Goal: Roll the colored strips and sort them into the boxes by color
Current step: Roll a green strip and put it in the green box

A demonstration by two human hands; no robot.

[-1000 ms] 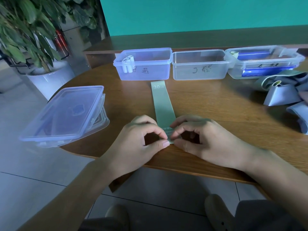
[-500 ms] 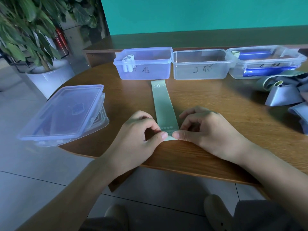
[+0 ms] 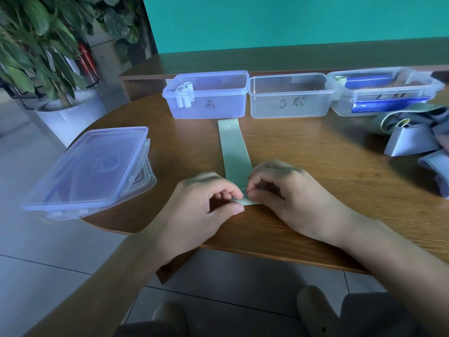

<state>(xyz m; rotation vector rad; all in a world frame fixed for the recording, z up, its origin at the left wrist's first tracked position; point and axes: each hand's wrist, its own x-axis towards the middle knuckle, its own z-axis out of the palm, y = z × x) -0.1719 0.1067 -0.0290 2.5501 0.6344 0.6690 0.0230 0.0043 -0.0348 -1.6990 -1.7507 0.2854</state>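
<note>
A pale green strip [image 3: 234, 152] marked "30 LB" lies flat on the wooden surface [image 3: 315, 161], running from the near edge toward the far row of boxes, its far end just short of the left box [image 3: 206, 96]. The near end is curled up between both hands: the left hand [image 3: 204, 203] pinches it from the left with thumb and bent fingers [image 3: 233, 193], and the right hand [image 3: 286, 193] pinches it from the right with its fingers curled over the same end.

Three clear boxes stand side by side along the far side. The left box holds a few small pale rolls [image 3: 184, 96] at its left end; the middle box [image 3: 289, 96] shows nothing inside; the right box [image 3: 384, 93] contains blue material and one small roll at its left corner. All three carry handwritten labels too unclear to read.

A loose heap of grey-blue and green strips [image 3: 413, 135] lies on the right of the surface, well apart from the hands. A stack of clear lids [image 3: 90, 171] overhangs the rounded left edge. Bare wood lies between the hands and the boxes on either side of the strip.

Beyond stand a teal wall [image 3: 291, 23], a potted plant [image 3: 36, 49] at far left, and a tiled floor [image 3: 48, 251].
</note>
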